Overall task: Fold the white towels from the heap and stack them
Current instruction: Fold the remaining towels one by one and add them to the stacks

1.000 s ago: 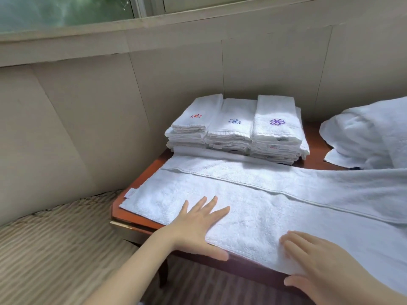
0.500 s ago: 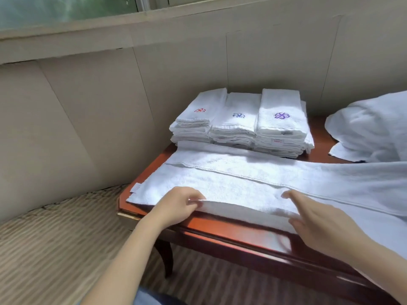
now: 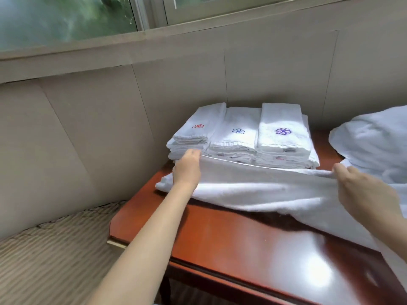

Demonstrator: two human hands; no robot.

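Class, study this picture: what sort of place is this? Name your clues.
Probably a hotel or guesthouse room, not certain: stacks of folded white towels with embroidered emblems, another towel mid-fold, a polished wooden table below a window.

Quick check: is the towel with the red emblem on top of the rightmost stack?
No, the rightmost stack's top towel bears a purple emblem; the red emblem is on the leftmost stack's top towel.

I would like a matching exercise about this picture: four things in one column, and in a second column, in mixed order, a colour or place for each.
Things:
1. left stack
2. middle stack
3. right stack
4. towel heap

Colour or place:
a. purple emblem on top
b. far right, not folded
c. red emblem on top
d. blue emblem on top

Pairs: 1-c, 2-d, 3-a, 4-b
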